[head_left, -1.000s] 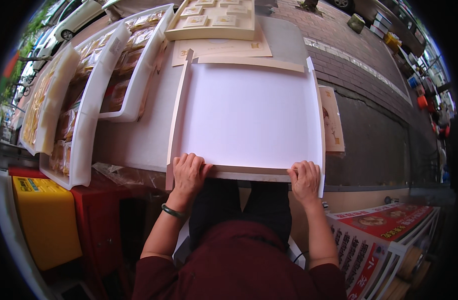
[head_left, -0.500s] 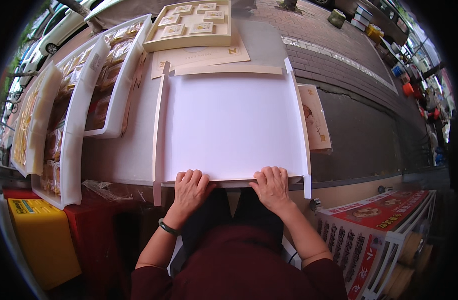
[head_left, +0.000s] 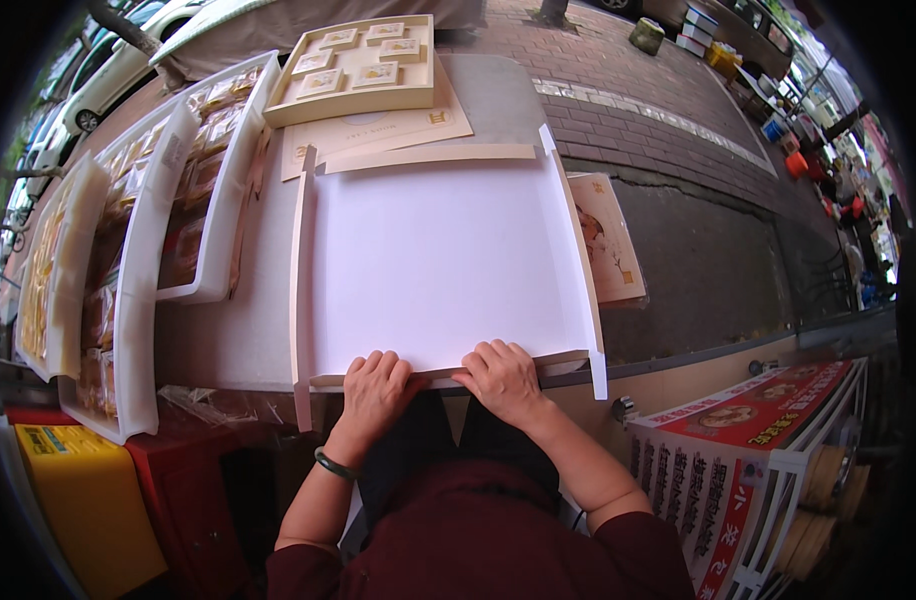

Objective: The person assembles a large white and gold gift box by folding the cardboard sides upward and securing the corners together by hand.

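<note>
In front of me on the table lies a partly folded cardboard box (head_left: 443, 255), white inside and cream outside. Its side and far walls stand up, and strips stick out at the corners. My left hand (head_left: 376, 390) is closed over the near wall, left of its middle, with a dark bangle on that wrist. A short way to its right, my right hand (head_left: 502, 380) grips the same wall, fingers on top. Both thumbs point toward each other along the edge.
Beyond the box stand a cream tray (head_left: 398, 98) holding several small packets and a printed card sheet (head_left: 448, 118). Another printed sheet (head_left: 610, 240) lies right. White crates (head_left: 143, 265) of wrapped food line the left. A yellow box (head_left: 78, 500) and printed sign (head_left: 728, 440) flank me below.
My right hand has slid left along the near wall, closer to my left hand. The left hand keeps its hold; the whole view has shifted slightly.
</note>
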Action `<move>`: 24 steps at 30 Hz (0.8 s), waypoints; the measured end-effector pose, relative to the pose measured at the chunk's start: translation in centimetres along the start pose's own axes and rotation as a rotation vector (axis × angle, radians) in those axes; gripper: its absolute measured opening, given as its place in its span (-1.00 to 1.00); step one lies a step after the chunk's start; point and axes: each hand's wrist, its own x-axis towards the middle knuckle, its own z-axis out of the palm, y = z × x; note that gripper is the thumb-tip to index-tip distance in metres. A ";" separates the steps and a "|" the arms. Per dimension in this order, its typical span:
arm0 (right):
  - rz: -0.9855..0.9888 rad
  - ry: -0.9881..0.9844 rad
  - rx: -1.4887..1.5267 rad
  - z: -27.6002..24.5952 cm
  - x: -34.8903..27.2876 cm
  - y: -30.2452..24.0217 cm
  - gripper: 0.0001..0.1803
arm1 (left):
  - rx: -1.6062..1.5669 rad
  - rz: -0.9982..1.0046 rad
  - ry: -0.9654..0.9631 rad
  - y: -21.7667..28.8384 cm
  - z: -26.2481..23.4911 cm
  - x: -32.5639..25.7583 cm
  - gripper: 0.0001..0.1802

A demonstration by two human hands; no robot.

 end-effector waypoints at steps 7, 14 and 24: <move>0.030 0.058 -0.077 0.4 -0.3 0.7 -0.58 | 0.157 -0.082 0.019 -0.8 -0.3 -0.5 -0.49; 0.085 0.104 -0.235 -0.4 -1.5 3.1 -0.41 | 0.167 -0.090 0.105 -2.2 0.3 -1.0 -0.45; 0.082 0.139 -0.267 -1.3 -2.7 5.3 -0.35 | 0.177 -0.088 0.137 -2.6 1.0 -1.0 -0.47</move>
